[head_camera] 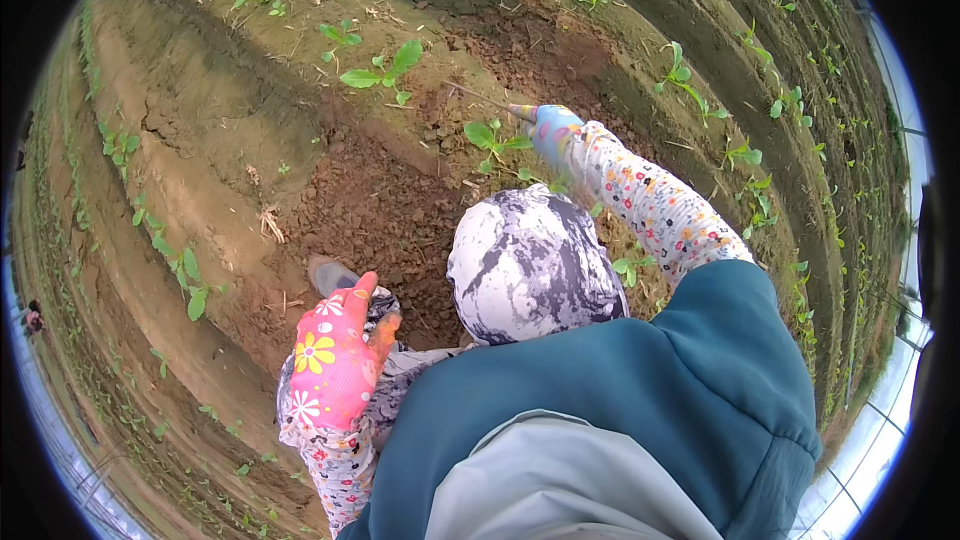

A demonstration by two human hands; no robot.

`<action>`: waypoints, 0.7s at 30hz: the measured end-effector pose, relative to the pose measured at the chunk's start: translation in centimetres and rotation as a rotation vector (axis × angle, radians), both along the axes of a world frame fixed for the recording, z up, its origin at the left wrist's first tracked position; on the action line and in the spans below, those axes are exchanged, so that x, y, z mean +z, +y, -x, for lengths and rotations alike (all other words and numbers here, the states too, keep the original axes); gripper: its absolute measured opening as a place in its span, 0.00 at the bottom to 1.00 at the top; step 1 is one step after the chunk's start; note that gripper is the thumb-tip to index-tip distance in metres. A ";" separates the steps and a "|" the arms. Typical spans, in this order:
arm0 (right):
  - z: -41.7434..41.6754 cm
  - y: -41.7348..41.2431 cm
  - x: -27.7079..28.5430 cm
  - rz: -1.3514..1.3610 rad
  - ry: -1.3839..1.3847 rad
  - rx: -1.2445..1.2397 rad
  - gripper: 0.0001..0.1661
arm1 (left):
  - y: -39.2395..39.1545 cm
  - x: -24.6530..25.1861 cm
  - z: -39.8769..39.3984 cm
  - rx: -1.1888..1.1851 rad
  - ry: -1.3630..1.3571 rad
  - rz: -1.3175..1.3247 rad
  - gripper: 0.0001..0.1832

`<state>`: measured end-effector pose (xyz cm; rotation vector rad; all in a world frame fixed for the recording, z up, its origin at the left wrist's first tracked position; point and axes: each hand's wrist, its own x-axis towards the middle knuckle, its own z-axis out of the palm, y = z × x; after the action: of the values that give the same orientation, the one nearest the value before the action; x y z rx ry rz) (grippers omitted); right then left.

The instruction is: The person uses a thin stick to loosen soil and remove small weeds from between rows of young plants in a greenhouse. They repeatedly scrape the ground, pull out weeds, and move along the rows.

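My right hand (pixel 553 133), in a light-blue patterned glove, grips the handle (pixel 523 112) of a thin hand tool. Its narrow metal part (pixel 476 94) reaches left just above the soil, and the exact kind of tool is unclear. Close below the tool grows a leafy green seedling (pixel 491 142); a larger seedling (pixel 388 73) stands past its tip. My left hand (pixel 334 360), in a pink flowered glove, rests by my left knee with thumb and fingers apart, holding nothing. Loosened reddish-brown soil (pixel 367 199) lies between the hands.
My bent right knee (pixel 536 262), in marbled trousers, rises between my arms. A grey shoe (pixel 330 275) presses the soil beside my left hand. Rows of seedlings (pixel 184 274) run along raised beds on both sides, with a furrow (pixel 247 52) at upper left. Dry straw (pixel 270 223) lies about.
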<state>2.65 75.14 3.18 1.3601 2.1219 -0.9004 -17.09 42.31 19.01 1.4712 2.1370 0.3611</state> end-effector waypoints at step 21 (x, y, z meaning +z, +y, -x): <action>-9.0 3.0 -0.1 0.086 0.280 -0.532 0.26 | 0.1 -1.3 -0.2 -0.044 0.031 -0.089 0.23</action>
<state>11.63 78.10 3.06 1.8870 1.9027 -1.4437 -16.86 42.43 17.73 1.5807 2.1332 0.4251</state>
